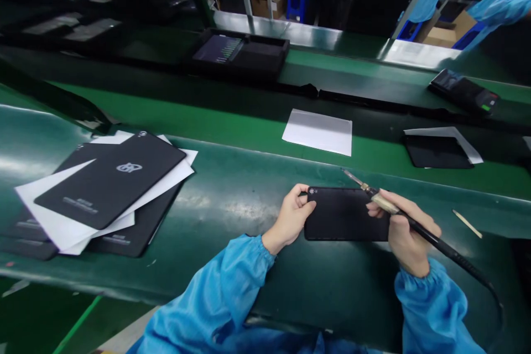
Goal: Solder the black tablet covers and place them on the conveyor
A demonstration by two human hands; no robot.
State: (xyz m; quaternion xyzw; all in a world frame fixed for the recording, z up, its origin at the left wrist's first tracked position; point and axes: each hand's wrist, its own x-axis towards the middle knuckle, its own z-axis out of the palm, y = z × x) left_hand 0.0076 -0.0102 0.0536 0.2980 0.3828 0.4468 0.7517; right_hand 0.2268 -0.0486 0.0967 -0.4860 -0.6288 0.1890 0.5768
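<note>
A dark tablet back cover (346, 215) lies flat on the green bench in front of me. My left hand (292, 213) grips its left end, thumb on top at the corner near a small round mark. My right hand (409, 227) is closed around a soldering iron (385, 203), whose metal tip points up and left beyond the cover's far edge. That hand also covers the cover's right end, and I cannot tell whether it touches it. The iron's black cord curves down to the right.
To the left lies a stack of black tablet covers (112, 177) with white sheets (53, 221) between them. A white sheet (318, 131) and another dark panel (438, 151) rest on the green belt. A thin pale stick (467, 224) lies at right. Black trays (265, 55) stand farther back.
</note>
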